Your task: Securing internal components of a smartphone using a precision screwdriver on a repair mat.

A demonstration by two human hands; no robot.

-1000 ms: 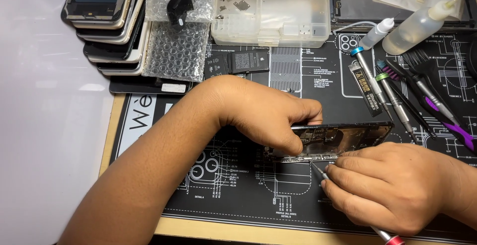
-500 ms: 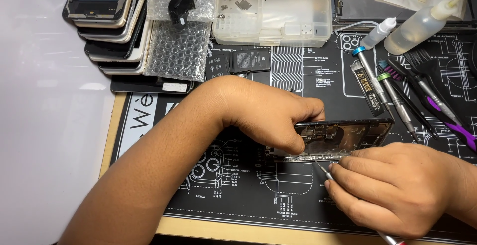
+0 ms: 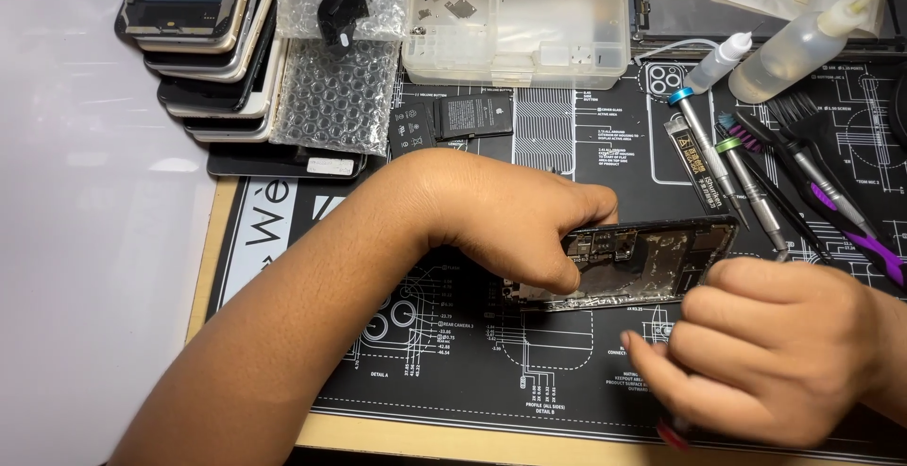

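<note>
My left hand (image 3: 510, 220) grips the left end of an opened phone chassis (image 3: 652, 260), holding it tilted up on its long edge above the black repair mat (image 3: 453, 353). The chassis shows bare circuit parts and patches of adhesive inside. My right hand (image 3: 765, 348) is closed around a thin tool with a red end (image 3: 673, 433), just below and right of the chassis. The tool's tip is hidden behind my fingers.
A stack of phones (image 3: 203, 41) and bubble wrap (image 3: 340, 78) lie at the back left. A clear plastic parts box (image 3: 515, 17) stands behind. A black battery (image 3: 463, 118), screwdrivers (image 3: 718, 168), a brush and squeeze bottles (image 3: 803, 45) lie at the right.
The chassis has been tipped a little more upright. My right hand has shifted slightly right and down, and the tool's shaft is now hidden by the fingers.
</note>
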